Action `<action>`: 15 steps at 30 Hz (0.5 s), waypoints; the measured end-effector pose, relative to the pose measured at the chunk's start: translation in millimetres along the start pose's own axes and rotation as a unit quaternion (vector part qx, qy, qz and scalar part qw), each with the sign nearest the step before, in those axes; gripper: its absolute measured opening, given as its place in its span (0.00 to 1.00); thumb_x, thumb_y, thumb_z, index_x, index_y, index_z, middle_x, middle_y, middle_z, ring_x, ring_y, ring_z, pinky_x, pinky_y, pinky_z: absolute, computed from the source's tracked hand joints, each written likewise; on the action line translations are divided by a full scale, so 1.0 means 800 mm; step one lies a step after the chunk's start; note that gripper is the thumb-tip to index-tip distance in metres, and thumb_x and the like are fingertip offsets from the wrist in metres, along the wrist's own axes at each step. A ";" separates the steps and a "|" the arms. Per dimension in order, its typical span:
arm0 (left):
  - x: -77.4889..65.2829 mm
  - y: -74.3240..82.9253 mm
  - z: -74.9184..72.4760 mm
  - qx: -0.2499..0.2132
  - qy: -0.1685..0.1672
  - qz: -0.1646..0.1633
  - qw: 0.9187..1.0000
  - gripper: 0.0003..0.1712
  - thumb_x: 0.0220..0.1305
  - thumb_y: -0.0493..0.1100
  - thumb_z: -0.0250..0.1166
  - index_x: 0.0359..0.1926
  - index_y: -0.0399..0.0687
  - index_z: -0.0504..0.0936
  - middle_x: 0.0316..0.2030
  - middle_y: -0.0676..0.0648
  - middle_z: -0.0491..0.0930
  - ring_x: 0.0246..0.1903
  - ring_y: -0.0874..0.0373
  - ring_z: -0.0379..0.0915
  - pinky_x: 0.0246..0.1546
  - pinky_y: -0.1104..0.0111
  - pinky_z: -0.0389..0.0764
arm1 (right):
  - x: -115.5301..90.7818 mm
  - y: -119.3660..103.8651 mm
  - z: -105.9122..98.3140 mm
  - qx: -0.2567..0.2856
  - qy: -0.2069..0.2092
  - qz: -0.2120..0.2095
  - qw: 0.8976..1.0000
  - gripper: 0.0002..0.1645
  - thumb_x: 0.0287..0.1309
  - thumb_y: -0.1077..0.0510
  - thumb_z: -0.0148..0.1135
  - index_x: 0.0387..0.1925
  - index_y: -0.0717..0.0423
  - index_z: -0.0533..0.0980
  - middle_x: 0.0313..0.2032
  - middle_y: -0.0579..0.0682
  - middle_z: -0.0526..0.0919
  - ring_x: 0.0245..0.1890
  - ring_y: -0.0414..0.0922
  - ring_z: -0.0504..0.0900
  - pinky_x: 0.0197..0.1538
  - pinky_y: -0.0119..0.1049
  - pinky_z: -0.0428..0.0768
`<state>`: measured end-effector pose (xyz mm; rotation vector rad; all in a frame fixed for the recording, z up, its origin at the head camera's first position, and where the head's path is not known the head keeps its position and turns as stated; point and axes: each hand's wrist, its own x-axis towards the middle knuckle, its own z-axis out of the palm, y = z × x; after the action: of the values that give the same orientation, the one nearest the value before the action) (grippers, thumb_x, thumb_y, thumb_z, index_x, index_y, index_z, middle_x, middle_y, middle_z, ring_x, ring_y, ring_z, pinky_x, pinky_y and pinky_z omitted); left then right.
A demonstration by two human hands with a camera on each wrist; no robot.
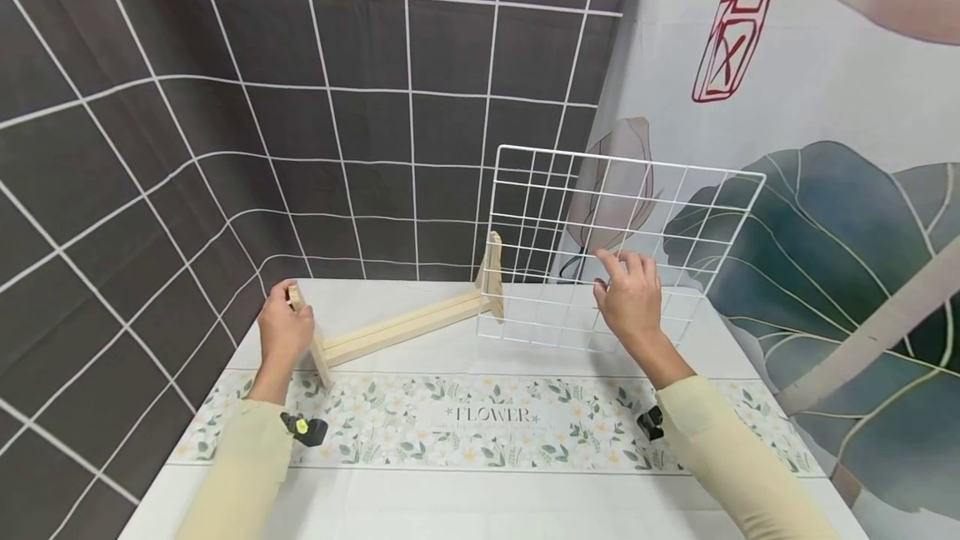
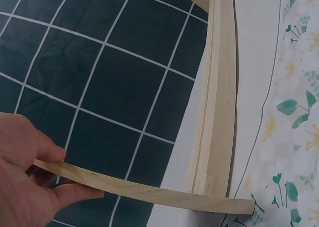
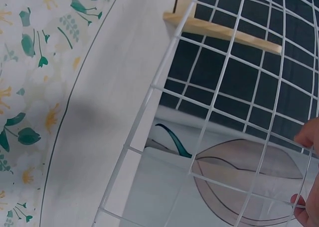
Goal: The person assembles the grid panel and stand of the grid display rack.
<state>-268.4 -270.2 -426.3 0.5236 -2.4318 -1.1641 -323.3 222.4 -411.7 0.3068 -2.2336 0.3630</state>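
Note:
A pale wooden stand lies across the back of the table, its grooved bar (image 1: 408,327) joining two upright end pieces. My left hand (image 1: 285,330) grips the top of the left end piece (image 2: 149,193), with thumb and fingers on opposite sides of the board. The far end piece (image 1: 491,277) rises at the back, partly behind a white wire grid panel (image 1: 630,161). My right hand (image 1: 632,294) pinches the grid's wires near its middle, fingertips around them in the right wrist view. The panel stands tilted, its lower left corner overlapping the far end piece.
A white table (image 1: 408,486) carries a floral runner (image 1: 390,432) printed "FLOWER". Behind it hangs a dark cloth (image 1: 367,44) with white grid lines, and to the right a white curtain (image 1: 660,65) with large leaf prints. Dark wrist cameras sit at both sleeves.

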 end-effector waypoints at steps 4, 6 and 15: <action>0.002 0.003 0.006 0.003 -0.005 0.009 1.000 0.32 0.67 0.31 0.54 0.71 0.34 0.64 0.64 0.25 0.70 0.65 0.30 0.69 0.66 0.43 0.74 | 0.001 0.001 0.000 -0.002 -0.001 0.000 1.000 0.31 0.47 0.68 0.74 0.56 0.53 0.80 0.48 0.63 0.79 0.52 0.64 0.75 0.48 0.60 0.78; 0.003 0.005 0.009 0.003 -0.010 0.013 1.000 0.31 0.67 0.31 0.54 0.71 0.34 0.64 0.65 0.25 0.71 0.65 0.30 0.69 0.66 0.43 0.74 | 0.001 0.001 0.000 0.000 -0.003 0.002 1.000 0.31 0.47 0.68 0.74 0.56 0.53 0.80 0.48 0.63 0.79 0.52 0.64 0.75 0.47 0.61 0.78; 0.008 0.018 0.030 -0.001 -0.032 0.029 0.999 0.33 0.67 0.31 0.54 0.73 0.37 0.64 0.65 0.26 0.70 0.66 0.30 0.67 0.68 0.42 0.71 | -0.002 0.000 -0.002 -0.004 -0.007 0.005 1.000 0.31 0.46 0.68 0.74 0.56 0.54 0.80 0.48 0.63 0.79 0.53 0.64 0.75 0.47 0.60 0.78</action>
<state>-287.8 -249.0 -427.2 0.4170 -2.4827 -1.1762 -320.8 223.1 -411.7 0.2960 -2.2506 0.3580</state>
